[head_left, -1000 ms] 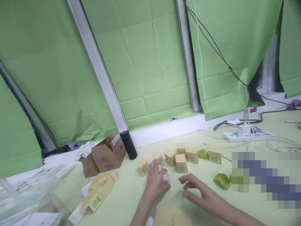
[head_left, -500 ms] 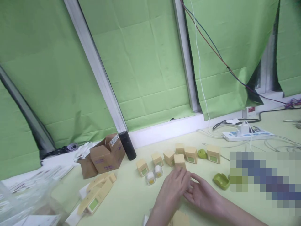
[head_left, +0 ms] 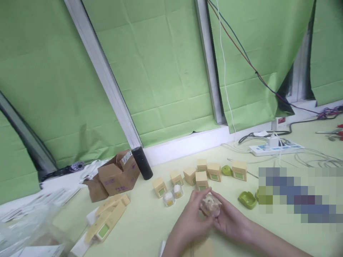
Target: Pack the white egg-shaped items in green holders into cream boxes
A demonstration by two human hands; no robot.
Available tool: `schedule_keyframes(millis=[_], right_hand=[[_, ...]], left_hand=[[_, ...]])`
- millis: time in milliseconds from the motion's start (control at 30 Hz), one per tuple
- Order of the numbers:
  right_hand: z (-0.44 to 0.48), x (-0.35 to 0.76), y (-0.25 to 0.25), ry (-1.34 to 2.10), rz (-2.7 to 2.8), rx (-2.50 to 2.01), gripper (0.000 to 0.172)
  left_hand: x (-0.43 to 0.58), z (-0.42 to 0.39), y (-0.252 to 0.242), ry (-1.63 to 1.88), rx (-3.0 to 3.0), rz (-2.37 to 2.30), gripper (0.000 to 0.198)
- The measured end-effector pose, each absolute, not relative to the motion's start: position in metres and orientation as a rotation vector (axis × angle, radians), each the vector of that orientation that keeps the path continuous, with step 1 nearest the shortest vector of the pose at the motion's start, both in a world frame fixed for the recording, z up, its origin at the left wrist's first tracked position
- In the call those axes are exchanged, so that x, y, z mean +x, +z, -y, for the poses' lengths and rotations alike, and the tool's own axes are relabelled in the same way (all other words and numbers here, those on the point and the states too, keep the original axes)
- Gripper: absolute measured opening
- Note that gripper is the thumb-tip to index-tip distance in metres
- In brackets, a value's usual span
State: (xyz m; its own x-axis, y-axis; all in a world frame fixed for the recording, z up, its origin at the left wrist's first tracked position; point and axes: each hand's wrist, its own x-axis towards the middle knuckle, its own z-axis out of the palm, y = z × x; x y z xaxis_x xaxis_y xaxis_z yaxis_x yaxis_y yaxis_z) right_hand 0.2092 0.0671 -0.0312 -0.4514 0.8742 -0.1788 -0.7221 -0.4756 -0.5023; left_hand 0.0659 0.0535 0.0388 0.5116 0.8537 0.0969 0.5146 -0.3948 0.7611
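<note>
A small see-through object with whitish and brown parts (head_left: 210,204) sits between my two hands above the table; its kind is not clear. My left hand (head_left: 189,217) curls around its left side, thumb in front and fingers over the top. On the other side, the fingers of my right hand (head_left: 230,216) close on it too. Just beyond stand several small cardboard boxes (head_left: 202,180), each with a green label. Two clear jars with white tops (head_left: 168,198) rest left of my hands. To the right lies an olive-green shaped dish (head_left: 247,200).
Flat folded boxes (head_left: 111,217) lie at the left, near an opened brown carton (head_left: 119,175) and a black cylinder (head_left: 142,163). A power strip (head_left: 277,147) with loose cables is at the back right. Clear plastic wrap (head_left: 29,228) covers the left corner.
My hands have turned and drawn slightly apart at the top, so the small see-through object between them now shows. The camera view has shifted a little.
</note>
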Motion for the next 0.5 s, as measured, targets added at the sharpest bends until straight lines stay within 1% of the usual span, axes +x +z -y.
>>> schedule_keyframes(millis=[133,233,300,400,433,500], right_hand=[[-0.067,0.214,-0.027,1.935,0.597,-0.649,0.013],[-0.071,0.224,-0.015,1.804,0.794,-0.815,0.011],[-0.076,0.238,-0.004,1.672,0.981,-0.942,0.013],[-0.084,0.273,0.011,1.406,1.308,-1.169,0.015],[-0.086,0.286,0.013,1.3,1.408,-1.263,0.014],[-0.089,0.313,0.012,1.087,1.574,-1.442,0.018]], left_hand=[[0.063,-0.064,0.03,0.886,1.831,-1.048,0.05],[0.056,-0.075,0.021,0.983,1.737,-1.171,0.033],[0.05,-0.081,0.014,0.958,1.759,-1.262,0.037],[0.041,-0.081,0.006,0.77,1.824,-1.315,0.057],[0.039,-0.079,0.004,0.686,1.877,-1.338,0.059],[0.037,-0.075,0.003,0.542,1.978,-1.387,0.053]])
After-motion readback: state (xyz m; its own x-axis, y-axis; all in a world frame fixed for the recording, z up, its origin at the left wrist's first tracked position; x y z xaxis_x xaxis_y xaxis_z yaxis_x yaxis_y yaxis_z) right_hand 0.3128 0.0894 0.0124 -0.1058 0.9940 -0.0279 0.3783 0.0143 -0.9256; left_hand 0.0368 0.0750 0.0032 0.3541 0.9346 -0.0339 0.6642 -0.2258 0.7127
